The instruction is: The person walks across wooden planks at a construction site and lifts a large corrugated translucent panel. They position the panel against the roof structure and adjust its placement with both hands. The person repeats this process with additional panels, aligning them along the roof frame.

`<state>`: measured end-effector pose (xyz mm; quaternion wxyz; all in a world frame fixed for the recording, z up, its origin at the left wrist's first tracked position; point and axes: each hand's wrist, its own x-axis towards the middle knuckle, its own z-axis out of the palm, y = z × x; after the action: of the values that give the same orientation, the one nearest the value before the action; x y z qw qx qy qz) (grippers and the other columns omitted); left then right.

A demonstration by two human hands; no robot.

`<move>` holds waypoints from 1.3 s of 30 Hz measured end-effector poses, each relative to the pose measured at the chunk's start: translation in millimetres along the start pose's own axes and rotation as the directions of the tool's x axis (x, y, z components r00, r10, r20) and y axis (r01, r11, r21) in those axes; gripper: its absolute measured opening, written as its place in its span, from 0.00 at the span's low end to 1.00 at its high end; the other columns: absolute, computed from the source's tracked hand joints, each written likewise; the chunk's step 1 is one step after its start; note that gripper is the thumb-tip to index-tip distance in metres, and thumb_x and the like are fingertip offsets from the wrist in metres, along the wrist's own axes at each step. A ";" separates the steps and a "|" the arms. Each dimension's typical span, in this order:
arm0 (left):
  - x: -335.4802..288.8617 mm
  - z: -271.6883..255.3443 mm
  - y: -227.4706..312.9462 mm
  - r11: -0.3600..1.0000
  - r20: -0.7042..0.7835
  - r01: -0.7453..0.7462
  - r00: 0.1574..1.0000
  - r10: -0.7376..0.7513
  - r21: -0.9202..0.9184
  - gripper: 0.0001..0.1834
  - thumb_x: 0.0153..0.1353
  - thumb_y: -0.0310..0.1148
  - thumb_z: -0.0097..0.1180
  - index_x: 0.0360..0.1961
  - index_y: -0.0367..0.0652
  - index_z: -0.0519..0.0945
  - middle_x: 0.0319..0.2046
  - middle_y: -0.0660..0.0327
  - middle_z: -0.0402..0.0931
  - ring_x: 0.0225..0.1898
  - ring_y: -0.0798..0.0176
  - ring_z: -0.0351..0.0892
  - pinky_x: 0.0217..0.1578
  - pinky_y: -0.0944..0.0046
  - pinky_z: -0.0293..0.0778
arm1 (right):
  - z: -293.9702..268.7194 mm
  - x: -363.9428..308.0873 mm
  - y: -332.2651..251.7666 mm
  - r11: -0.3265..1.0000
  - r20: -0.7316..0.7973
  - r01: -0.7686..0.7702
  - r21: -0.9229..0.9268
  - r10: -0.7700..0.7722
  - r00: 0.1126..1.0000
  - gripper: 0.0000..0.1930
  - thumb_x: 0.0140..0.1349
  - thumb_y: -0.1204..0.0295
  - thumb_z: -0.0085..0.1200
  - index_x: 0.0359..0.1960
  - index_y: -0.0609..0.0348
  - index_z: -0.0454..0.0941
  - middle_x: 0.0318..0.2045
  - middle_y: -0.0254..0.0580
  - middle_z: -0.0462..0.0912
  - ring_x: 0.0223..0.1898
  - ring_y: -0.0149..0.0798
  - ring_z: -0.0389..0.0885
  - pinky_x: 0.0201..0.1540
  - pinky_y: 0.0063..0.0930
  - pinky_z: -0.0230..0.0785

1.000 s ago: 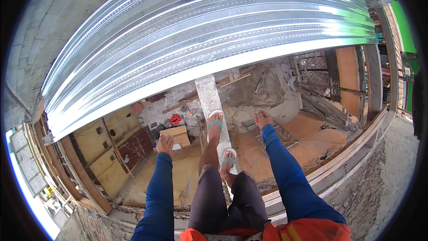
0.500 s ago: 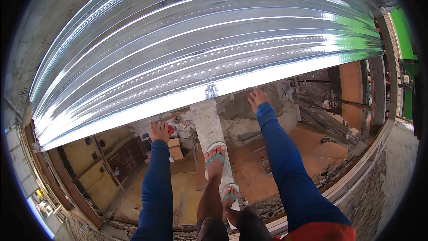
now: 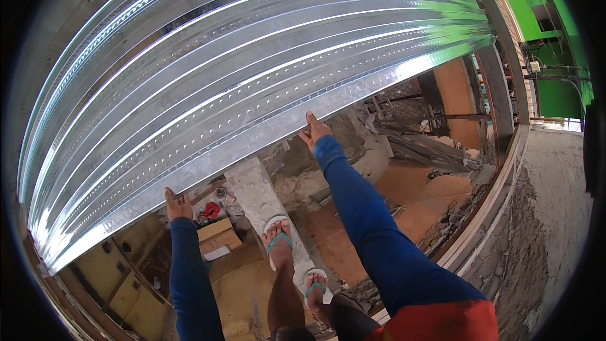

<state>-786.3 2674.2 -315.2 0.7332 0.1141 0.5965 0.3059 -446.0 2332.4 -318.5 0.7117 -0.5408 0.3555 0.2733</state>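
Bare left hand (image 3: 179, 206) and right hand (image 3: 316, 134) now reached silver ribbed metal sheet (image 3: 252, 82): two-point edge hold, apparently gripping; fingertips partly hidden.

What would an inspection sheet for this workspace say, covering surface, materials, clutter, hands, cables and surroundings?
Surface: narrow concrete beam under both sandals; lower level on either side.
Materials: ribbed, shiny metal sheeting ahead, its near edge slanting up to the right.
Clutter: cardboard box, red item and loose timber below.
Hands: left hand and right hand at the sheeting's near edge; grip unclear.
Cables: thin dark lines, probably cables, at far right.
Surroundings: rough concrete ledge on the right; green structure at upper right.
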 end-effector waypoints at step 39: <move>-141.8 24.7 77.8 0.969 -0.040 -0.069 0.996 0.081 0.236 0.22 0.53 0.44 0.58 0.43 0.40 0.71 0.38 0.60 0.71 0.32 0.62 0.72 0.40 0.60 0.73 | -12.7 -154.4 -85.0 0.990 -0.075 0.063 -0.122 -0.072 0.995 0.32 0.50 0.61 0.60 0.49 0.71 0.60 0.36 0.45 0.69 0.32 0.38 0.73 0.32 0.34 0.78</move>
<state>-801.6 2657.4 -153.1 0.6875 0.2147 0.6416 0.2638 -475.2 2296.8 -147.8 0.6721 -0.6047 0.3478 0.2482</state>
